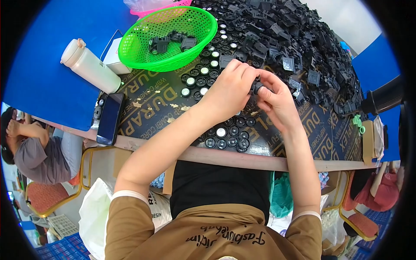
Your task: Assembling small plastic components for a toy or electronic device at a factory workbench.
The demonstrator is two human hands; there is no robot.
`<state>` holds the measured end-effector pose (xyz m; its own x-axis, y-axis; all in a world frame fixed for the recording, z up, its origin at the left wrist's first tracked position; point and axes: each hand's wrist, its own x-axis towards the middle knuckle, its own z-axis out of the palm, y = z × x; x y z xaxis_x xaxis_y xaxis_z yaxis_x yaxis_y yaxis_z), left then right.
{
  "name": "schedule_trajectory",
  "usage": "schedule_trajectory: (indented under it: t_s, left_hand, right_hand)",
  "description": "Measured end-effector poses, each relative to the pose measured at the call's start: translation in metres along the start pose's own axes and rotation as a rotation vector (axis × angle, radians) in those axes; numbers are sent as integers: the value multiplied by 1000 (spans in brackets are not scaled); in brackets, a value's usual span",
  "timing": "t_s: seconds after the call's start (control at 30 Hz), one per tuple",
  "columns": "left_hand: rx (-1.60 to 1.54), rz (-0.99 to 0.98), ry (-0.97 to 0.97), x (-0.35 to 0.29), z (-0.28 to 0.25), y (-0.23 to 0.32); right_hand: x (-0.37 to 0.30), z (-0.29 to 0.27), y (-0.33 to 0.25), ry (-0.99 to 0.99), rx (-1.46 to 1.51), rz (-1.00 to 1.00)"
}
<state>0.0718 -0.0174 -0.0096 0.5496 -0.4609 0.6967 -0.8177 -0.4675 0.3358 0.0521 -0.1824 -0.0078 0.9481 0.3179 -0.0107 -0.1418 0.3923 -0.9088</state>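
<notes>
Close together above the middle of the table, both my hands pinch one small black plastic part point(256, 88), mostly covered by the fingers. My left hand point(230, 89) grips it from the left with curled fingers. From the right, my right hand point(277, 96) holds it between thumb and fingers. Small black wheels point(234, 131), a few with white faces, lie below the hands and in a band to their left. A large heap of black plastic housings point(286, 37) spreads beyond and to the right. The green perforated basket point(169, 65) at far left contains several black assemblies.
A white bottle point(89, 65) leans in view at the left, near a white box point(116, 56) and a dark phone point(111, 119) by the table edge point(208, 155). A black cylinder point(383, 100) and light-green pieces point(358, 123) are at right. Other people sit on both sides.
</notes>
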Motion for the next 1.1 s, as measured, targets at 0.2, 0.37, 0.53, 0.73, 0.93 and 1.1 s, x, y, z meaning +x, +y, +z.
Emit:
schedule_trajectory:
  t_s: [0.2, 0.37, 0.53, 0.73, 0.93, 1.1]
  left_hand:
    - [99, -3, -45, -4, 7, -1]
    - [-100, -98, 7, -1, 11, -1]
    - [-815, -528, -78, 8, 5, 0]
    - [-1467, -805, 77, 9, -14, -25]
    - [-1754, -980, 144, 3, -6, -28]
    - [-1830, -1100, 189, 6, -3, -15]
  right_hand:
    - [3, -4, 7, 57, -66, -34]
    - [7, -9, 10, 21, 8, -68]
    - [14, -10, 3, -65, 244, -171]
    - [4, 3, -6, 155, -120, -99]
    - [3, 20, 12, 235, -753, -548]
    - [4, 26, 16, 191, -1175, -895]
